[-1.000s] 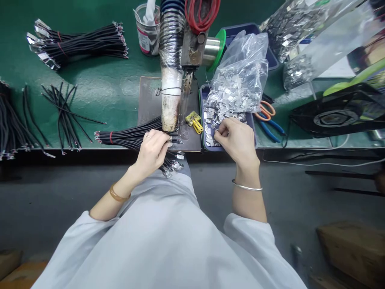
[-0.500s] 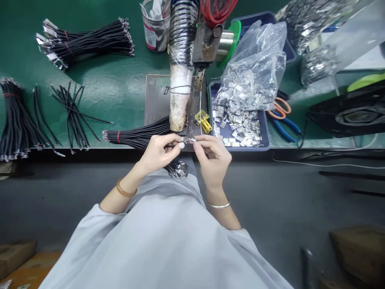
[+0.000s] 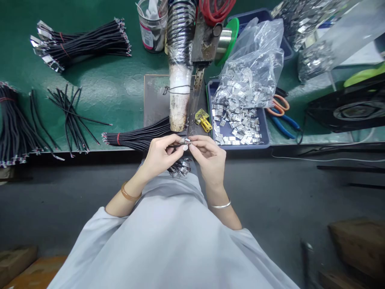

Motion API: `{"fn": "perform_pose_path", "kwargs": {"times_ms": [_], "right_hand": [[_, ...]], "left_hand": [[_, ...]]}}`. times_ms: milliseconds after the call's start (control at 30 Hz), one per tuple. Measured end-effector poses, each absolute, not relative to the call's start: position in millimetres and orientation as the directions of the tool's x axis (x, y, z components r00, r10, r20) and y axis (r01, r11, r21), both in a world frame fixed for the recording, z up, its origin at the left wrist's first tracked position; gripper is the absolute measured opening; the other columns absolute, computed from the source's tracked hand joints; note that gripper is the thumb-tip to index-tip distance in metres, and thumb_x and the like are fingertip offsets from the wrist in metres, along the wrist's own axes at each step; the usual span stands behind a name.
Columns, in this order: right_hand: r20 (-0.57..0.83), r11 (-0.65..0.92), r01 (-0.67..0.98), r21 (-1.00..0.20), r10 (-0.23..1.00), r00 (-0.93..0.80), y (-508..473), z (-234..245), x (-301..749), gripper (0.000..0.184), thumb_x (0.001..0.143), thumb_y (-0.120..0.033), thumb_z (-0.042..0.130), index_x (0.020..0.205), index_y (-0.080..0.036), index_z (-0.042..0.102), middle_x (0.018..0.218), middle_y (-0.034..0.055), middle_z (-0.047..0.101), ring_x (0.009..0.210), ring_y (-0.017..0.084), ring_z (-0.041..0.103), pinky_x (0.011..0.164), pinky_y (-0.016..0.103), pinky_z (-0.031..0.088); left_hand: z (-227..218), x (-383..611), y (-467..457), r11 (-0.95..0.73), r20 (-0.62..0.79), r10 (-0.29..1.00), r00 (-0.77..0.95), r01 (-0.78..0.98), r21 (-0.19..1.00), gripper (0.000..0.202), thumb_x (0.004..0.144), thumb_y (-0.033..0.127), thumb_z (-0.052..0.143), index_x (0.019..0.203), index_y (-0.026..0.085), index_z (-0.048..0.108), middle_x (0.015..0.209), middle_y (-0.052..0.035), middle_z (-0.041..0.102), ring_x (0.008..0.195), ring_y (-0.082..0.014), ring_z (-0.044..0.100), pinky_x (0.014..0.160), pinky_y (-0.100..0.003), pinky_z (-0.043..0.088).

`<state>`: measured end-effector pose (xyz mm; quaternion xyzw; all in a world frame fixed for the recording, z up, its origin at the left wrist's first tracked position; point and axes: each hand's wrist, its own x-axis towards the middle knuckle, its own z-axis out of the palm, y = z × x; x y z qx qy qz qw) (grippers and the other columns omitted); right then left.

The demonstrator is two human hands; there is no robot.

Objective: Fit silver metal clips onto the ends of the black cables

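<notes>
My left hand [image 3: 161, 154] and my right hand [image 3: 209, 154] meet at the bench's front edge, fingertips pinched together on a small metal terminal [image 3: 186, 141] and a black wire end. The left hand also rests on a bundle of black wires [image 3: 138, 136] tied with a red band; the bundle's terminal-fitted ends [image 3: 180, 167] hang below my hands. A blue tray [image 3: 264, 128] of loose metal terminals lies just right of my hands, with a clear bag of terminals [image 3: 252, 68] spilling into it. A soldering fixture [image 3: 180, 96] stands right behind my hands.
More black wire bundles lie at the far left [image 3: 81, 40], at the left edge [image 3: 15, 124], and loose wires [image 3: 69, 116] between. Orange and blue pliers [image 3: 281, 114] sit right of the tray. A cup [image 3: 150, 26], a solder spool [image 3: 227, 38] and a fan [image 3: 351, 108] stand behind.
My right hand left the terminal tray and came to the left hand with a terminal. Both hands now pinch together a little tighter at the bench edge.
</notes>
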<state>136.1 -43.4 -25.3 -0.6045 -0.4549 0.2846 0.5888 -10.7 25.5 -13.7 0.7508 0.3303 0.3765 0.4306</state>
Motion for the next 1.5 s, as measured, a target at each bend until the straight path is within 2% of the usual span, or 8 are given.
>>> {"fn": "perform_pose_path", "kwargs": {"times_ms": [133,333,567,700,833,1100,1300,1500], "right_hand": [[0.206,0.109,0.256,-0.96,0.899,0.387,-44.0,-22.0,139.1,0.006,0.086,-0.023,0.071,0.081,-0.022,0.075,0.098,0.0043,0.078,0.088,0.016,0.076,0.075,0.027,0.065],[0.438,0.203,0.592,-0.78,0.852,0.286,-48.5,-8.9,137.6,0.013,0.087,-0.012,0.067,0.082,-0.023,0.072,0.101,0.0042,0.079,0.098,0.018,0.076,0.089,0.034,0.064],[0.365,0.185,0.409,-0.894,0.83,0.422,-45.6,-23.4,129.8,0.009,0.09,-0.018,0.068,0.084,-0.022,0.072,0.098,0.0038,0.078,0.089,0.017,0.076,0.074,0.028,0.063],[0.624,0.331,0.575,-0.748,0.644,0.442,-51.0,-25.3,133.2,0.018,0.098,-0.016,0.058,0.102,-0.025,0.072,0.101,0.0038,0.079,0.097,0.018,0.077,0.084,0.033,0.065],[0.725,0.416,0.682,-0.601,0.643,0.247,-55.5,-25.3,134.3,0.017,0.097,-0.014,0.06,0.106,-0.025,0.069,0.103,0.0033,0.081,0.094,0.017,0.079,0.081,0.03,0.065],[0.566,0.324,0.524,-0.788,0.717,0.407,-47.4,-28.3,131.3,0.01,0.093,-0.015,0.067,0.088,-0.023,0.065,0.1,0.0033,0.081,0.091,0.017,0.079,0.079,0.03,0.066],[0.736,0.398,0.737,-0.547,0.647,0.197,-45.4,-28.9,136.7,0.016,0.089,-0.009,0.07,0.091,-0.024,0.064,0.101,0.0045,0.082,0.09,0.018,0.081,0.078,0.029,0.067],[0.811,0.435,0.823,-0.366,0.582,0.054,-42.2,-28.4,143.0,0.019,0.089,-0.007,0.069,0.091,-0.023,0.061,0.095,0.0064,0.083,0.084,0.016,0.081,0.075,0.024,0.065]], "left_hand": [[-14.0,-12.2,28.2,-0.444,0.305,0.793,0.528,0.157,0.882,0.011,0.088,0.021,0.066,0.078,0.016,0.069,0.066,0.0008,0.064,0.053,-0.0083,0.046,0.053,-0.02,0.04],[-11.4,-14.0,30.3,-0.462,0.293,0.748,0.596,0.15,0.874,0.012,0.089,0.02,0.063,0.079,0.016,0.068,0.066,0.0016,0.064,0.053,-0.0082,0.044,0.052,-0.02,0.038],[-11.4,-11.2,28.8,-0.202,0.127,0.849,0.513,0.092,0.975,0.019,0.087,0.03,0.063,0.082,0.014,0.072,0.062,0.0005,0.063,0.053,-0.0089,0.051,0.05,-0.02,0.038],[-10.2,-7.4,28.6,-0.113,0.083,0.88,0.468,0.037,0.993,0.019,0.082,0.031,0.069,0.078,0.013,0.075,0.062,-0.0002,0.064,0.05,-0.007,0.042,0.046,-0.021,0.029],[-5.7,-4.5,27.0,-0.005,-0.005,0.891,0.454,0.022,1.0,0.018,0.075,0.031,0.072,0.07,0.013,0.073,0.061,0.0011,0.061,0.053,-0.0065,0.043,0.047,-0.019,0.032],[-7.1,-2.2,26.8,0.016,-0.005,0.903,0.43,-0.024,1.0,0.019,0.076,0.032,0.073,0.076,0.014,0.077,0.07,-0.0029,0.073,0.062,-0.0113,0.06,0.056,-0.02,0.049],[-8.7,-0.4,26.8,-0.004,0.01,0.931,0.366,-0.016,1.0,0.02,0.074,0.033,0.074,0.074,0.013,0.078,0.069,-0.0033,0.073,0.061,-0.0116,0.06,0.055,-0.02,0.047],[-5.8,2.8,26.7,0.018,-0.019,0.938,0.346,0.008,1.0,0.017,0.071,0.029,0.072,0.069,0.013,0.077,0.05,0.0051,0.048,0.049,-0.0052,0.032,0.047,-0.02,0.027]]}}
